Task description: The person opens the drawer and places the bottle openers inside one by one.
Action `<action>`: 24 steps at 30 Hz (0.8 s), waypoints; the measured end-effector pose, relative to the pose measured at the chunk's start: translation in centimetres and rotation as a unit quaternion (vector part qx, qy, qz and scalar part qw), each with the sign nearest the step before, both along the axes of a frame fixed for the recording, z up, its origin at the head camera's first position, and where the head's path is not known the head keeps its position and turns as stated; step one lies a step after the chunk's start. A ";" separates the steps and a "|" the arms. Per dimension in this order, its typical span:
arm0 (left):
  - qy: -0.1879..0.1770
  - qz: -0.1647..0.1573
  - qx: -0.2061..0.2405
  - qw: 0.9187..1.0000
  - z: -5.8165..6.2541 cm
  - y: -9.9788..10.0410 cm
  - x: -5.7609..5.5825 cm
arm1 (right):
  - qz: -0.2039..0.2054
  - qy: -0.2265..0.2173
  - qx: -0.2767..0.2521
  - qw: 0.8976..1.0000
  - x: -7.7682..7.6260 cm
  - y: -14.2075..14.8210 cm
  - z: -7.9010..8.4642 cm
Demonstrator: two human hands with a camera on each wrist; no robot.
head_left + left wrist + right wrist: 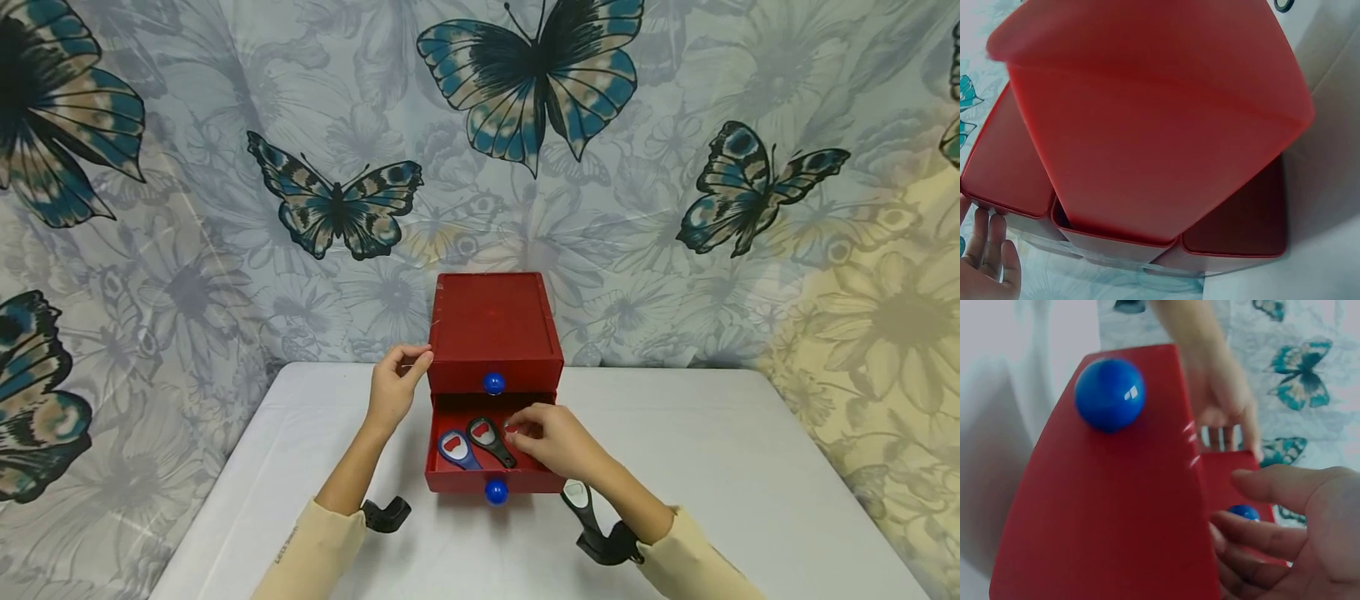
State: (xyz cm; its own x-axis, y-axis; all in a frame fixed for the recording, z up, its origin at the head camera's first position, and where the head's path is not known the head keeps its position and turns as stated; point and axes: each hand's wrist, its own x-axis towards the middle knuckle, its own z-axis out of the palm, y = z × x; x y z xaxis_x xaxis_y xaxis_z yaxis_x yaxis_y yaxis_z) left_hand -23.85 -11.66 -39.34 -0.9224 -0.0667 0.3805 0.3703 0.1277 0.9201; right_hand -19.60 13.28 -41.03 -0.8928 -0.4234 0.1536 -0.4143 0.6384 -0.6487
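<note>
A red two-drawer box (495, 321) has its upper drawer (457, 379) closed and its lower drawer (457, 482) pulled out. Inside the lower drawer lie a blue-handled opener (455, 448) and a black-handled opener (491, 440), each with a pale oval head. My left hand (392, 392) rests its fingers against the box's upper left side. Over the right part of the lower drawer is my right hand (558, 437), fingertips reaching inside beside the black opener. In the right wrist view its thumb and forefinger (1260, 531) stand apart, with nothing visible between them; the other fingertips are partly hidden.
Another black-handled opener (577, 493) lies on the white table (712, 467) by the drawer's right front corner. Blue round knobs (496, 492) stick out from both drawer fronts. A butterfly-print cloth (480, 225) hangs behind the table.
</note>
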 end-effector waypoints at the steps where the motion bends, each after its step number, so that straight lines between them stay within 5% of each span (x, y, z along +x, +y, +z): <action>1: -0.002 -0.002 0.001 1.000 0.0 0.0 0.0 | 0.012 -0.008 -0.017 1.000 0.2 0.2 0.1; 10: 0.009 -0.006 -0.020 1.000 0.1 -0.5 -0.1 | 0.098 -0.131 -0.101 0.981 2.8 1.1 1.0; 17: 0.021 -0.018 -0.050 0.998 0.3 -0.7 0.0 | 0.212 -0.249 -0.124 0.937 3.7 1.5 0.4; 24: 0.033 -0.035 -0.053 0.997 0.2 -0.9 0.2 | 0.199 -0.308 -0.150 0.918 4.6 1.4 -2.3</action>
State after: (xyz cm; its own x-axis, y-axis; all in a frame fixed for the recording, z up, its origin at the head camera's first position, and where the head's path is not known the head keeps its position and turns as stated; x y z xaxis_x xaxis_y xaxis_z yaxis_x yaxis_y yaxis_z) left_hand -23.66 -12.56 -39.11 -0.8963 0.0413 0.4415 0.4407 0.1938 0.8765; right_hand -15.00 14.70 -43.37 -0.6321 -0.7568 -0.1661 -0.0710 0.2701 -0.9602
